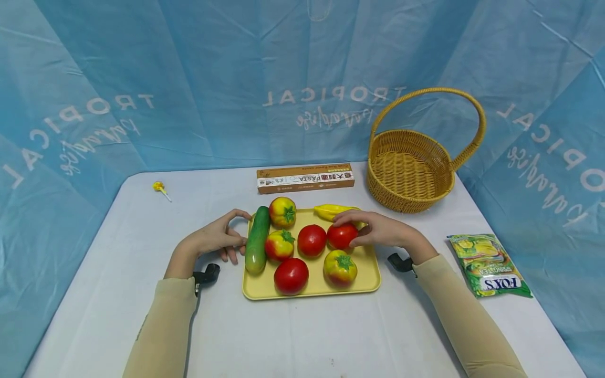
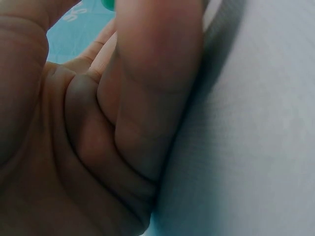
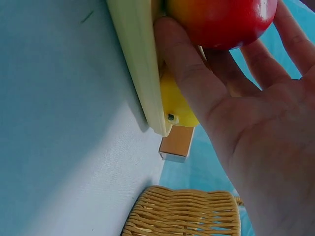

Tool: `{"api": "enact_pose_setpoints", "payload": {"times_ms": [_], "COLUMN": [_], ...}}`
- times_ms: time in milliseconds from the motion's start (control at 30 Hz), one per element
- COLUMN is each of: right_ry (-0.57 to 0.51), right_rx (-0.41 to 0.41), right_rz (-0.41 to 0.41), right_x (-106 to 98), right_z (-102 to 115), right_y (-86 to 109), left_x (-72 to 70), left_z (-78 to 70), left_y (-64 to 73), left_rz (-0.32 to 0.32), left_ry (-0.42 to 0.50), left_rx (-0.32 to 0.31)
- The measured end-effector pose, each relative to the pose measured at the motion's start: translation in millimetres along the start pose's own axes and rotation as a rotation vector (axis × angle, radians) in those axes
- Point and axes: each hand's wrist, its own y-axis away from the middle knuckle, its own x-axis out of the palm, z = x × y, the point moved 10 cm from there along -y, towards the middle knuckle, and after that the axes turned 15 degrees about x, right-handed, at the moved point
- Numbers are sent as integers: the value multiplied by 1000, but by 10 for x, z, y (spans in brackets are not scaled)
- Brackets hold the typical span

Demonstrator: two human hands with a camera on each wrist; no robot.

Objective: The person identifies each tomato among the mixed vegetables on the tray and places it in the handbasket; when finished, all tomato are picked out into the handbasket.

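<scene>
A yellow tray (image 1: 321,290) holds red tomatoes, red-yellow fruits with green leafy tops, a green cucumber (image 1: 257,241) and a yellow banana (image 1: 331,211). My right hand (image 1: 378,229) reaches over the tray's right side and grips a red tomato (image 1: 342,236), fingers on its far side and thumb on the near side. In the right wrist view, that tomato (image 3: 226,19) sits between thumb and fingers, close to the tray wall (image 3: 135,54). My left hand (image 1: 215,237) lies at the tray's left edge beside the cucumber, fingers loosely bent, fingertips right at the rim.
Behind the tray lies a long pasta box (image 1: 305,179). A wicker basket (image 1: 402,202) with a tall handle stands at the back right. A green FOX'S candy bag (image 1: 489,265) lies on the right, and a yellow lollipop (image 1: 159,187) at the back left. Blue curtains surround the white table.
</scene>
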Motion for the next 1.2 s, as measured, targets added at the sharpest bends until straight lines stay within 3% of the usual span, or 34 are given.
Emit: {"api": "enact_pose_setpoints", "payload": {"times_ms": [700, 1200], "right_ry": [26, 4], "right_rx": [-2, -55], "right_rz": [-9, -61], "right_x": [-14, -210], "right_z": [-5, 134], "right_y": [13, 180], "left_x": [-1, 16], "left_z": [4, -31], "left_y": [9, 15], "left_rz": [0, 6], "left_ry": [-2, -6], "left_rx": [5, 8]}}
